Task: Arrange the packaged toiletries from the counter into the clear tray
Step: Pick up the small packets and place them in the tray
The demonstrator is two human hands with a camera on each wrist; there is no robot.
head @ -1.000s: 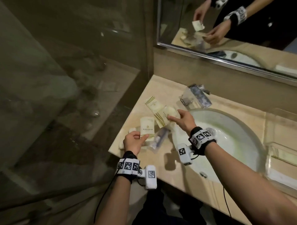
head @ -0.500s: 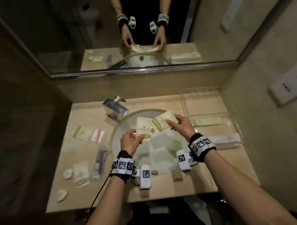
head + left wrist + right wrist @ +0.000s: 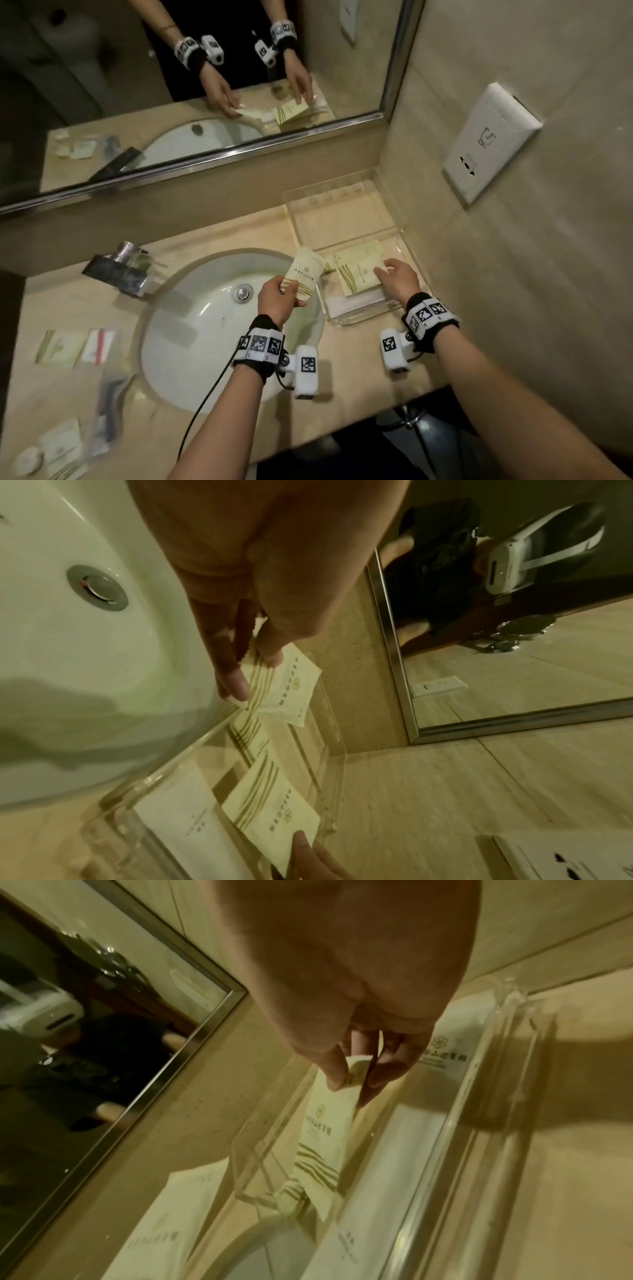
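My left hand (image 3: 278,298) pinches a cream sachet with gold stripes (image 3: 304,274) (image 3: 284,688) above the sink's right rim, just left of the clear tray (image 3: 342,202). My right hand (image 3: 397,279) pinches a second striped sachet (image 3: 358,272) (image 3: 325,1126) by its end and holds it down inside the tray's near compartment. A long white packet (image 3: 185,829) (image 3: 404,1145) lies in that compartment along the front wall. Another striped packet (image 3: 255,741) lies farther back in the tray.
Left of the white sink (image 3: 205,329) several more packets (image 3: 61,347) and a bagged toothbrush (image 3: 104,407) lie on the beige counter (image 3: 346,373). A chrome tap (image 3: 118,270) stands behind the basin. The mirror (image 3: 205,85) and a wall socket plate (image 3: 489,140) bound the corner.
Both hands have carried their sachets from over the sink to the right. The right hand's sachet is now down in the tray; the left hand's sachet is at the tray's left edge.
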